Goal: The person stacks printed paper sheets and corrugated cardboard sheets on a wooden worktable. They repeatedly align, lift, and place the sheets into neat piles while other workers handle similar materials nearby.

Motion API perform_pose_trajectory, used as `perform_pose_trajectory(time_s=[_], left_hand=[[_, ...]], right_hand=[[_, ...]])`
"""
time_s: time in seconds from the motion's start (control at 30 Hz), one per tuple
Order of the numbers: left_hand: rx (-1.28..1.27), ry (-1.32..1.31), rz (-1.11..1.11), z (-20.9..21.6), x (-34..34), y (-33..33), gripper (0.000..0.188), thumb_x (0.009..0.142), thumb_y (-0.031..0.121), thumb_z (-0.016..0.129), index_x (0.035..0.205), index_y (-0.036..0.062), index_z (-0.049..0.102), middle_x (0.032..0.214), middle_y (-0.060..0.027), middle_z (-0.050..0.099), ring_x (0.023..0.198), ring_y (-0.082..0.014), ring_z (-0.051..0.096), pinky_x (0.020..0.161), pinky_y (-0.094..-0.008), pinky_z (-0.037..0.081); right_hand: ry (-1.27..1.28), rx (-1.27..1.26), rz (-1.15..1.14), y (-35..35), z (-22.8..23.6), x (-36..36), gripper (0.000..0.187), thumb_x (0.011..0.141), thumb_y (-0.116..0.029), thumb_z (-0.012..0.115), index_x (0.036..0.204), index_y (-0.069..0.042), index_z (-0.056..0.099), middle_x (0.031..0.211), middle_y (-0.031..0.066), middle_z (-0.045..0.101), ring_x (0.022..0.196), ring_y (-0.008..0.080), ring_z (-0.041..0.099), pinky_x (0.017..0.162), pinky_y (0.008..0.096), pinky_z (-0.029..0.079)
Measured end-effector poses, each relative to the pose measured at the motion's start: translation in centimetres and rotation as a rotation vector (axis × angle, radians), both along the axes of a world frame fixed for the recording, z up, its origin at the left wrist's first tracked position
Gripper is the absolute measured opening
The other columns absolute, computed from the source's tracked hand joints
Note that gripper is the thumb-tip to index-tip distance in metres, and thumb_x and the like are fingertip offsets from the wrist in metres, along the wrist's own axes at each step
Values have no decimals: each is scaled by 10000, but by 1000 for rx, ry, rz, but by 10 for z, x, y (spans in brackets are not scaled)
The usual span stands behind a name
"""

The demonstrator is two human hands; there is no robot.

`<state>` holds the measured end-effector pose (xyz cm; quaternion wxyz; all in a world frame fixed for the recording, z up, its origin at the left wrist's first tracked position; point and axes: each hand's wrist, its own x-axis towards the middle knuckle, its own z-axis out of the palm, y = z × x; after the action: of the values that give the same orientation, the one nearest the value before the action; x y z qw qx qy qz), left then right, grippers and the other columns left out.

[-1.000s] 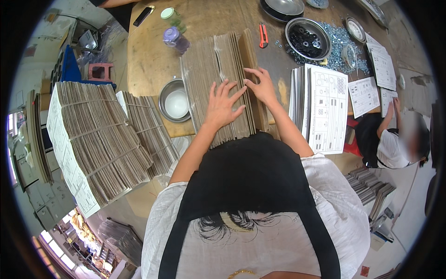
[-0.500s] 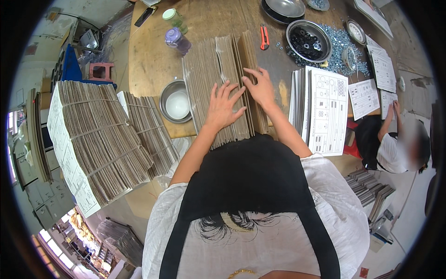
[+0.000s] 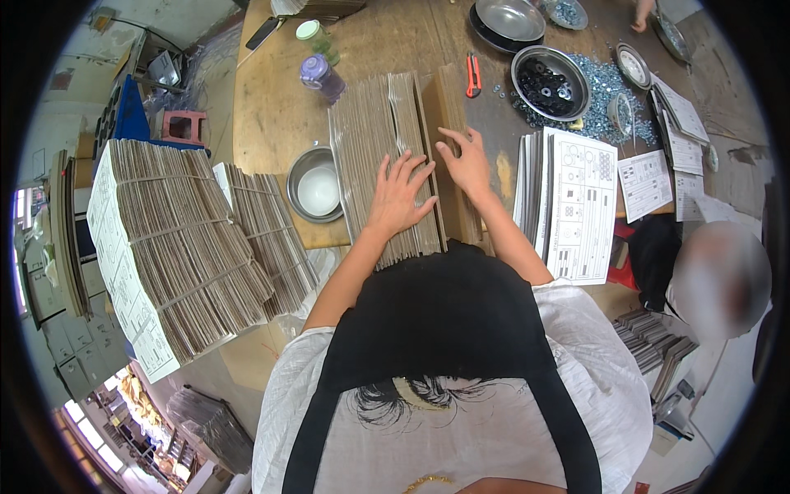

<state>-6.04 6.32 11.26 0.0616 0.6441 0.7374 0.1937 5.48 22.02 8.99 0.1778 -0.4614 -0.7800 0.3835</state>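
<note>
At my far left stands a tall strapped bundle of cardboard sheets (image 3: 185,235), a white printed sheet (image 3: 123,247) on its outer face. Just beside it leans a smaller strapped bundle (image 3: 267,218), and a pink stool (image 3: 183,115) sits beyond them. Along the left part of the wooden counter (image 3: 267,107) I see a dark phone (image 3: 262,33), then a metal bowl (image 3: 297,206) with something round and white inside, a purple bottle (image 3: 321,76) and a green-lidded jar (image 3: 317,39).

The stack of cardboard sheets (image 3: 362,123) is right in front of me on the counter, on edge, its near end close to my black apron (image 3: 436,313). My left hand (image 3: 399,198) lies over its upper edges, fingers spread wide, pinching nothing. My right hand (image 3: 467,167) is at the stack's right end, over the tan cardboard (image 3: 453,99) there — thumb and forefinger apart; I cannot tell how firmly it touches.

Further right come a red utility knife (image 3: 473,76), a pile of printed white sheets (image 3: 580,206), and a metal bowl of black rings (image 3: 550,82) among scattered bluish pieces (image 3: 603,76). A co-worker (image 3: 654,263) is at the far right.
</note>
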Motion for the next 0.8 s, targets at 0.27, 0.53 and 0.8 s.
perform_pose_trajectory(time_s=[0.27,0.53,0.8], left_hand=[[25,-35,12,-1,0,-1,660,850,378,729,1426,138,514,1442,-100,471,1440,-310,356,1224,-563,190],[45,-42,30,-4,-2,-2,627,860,346,722,1398,94,519,1428,-149,460,1431,-313,371,1225,-540,211],[50,-63,35,0,-3,-2,583,869,315,715,1399,141,545,1418,-126,479,1411,-306,401,1220,-539,228]], right_hand=[[0,2,18,-4,2,-5,459,879,-360,732,1327,-309,647,1493,194,436,1295,408,528,1006,477,491],[24,3,24,-6,-2,-10,439,888,-318,718,1321,-347,648,1504,165,434,1274,391,550,1006,464,494],[12,-36,46,-10,8,-18,454,838,-340,785,1277,-319,674,1484,175,452,1295,388,533,1007,459,492]])
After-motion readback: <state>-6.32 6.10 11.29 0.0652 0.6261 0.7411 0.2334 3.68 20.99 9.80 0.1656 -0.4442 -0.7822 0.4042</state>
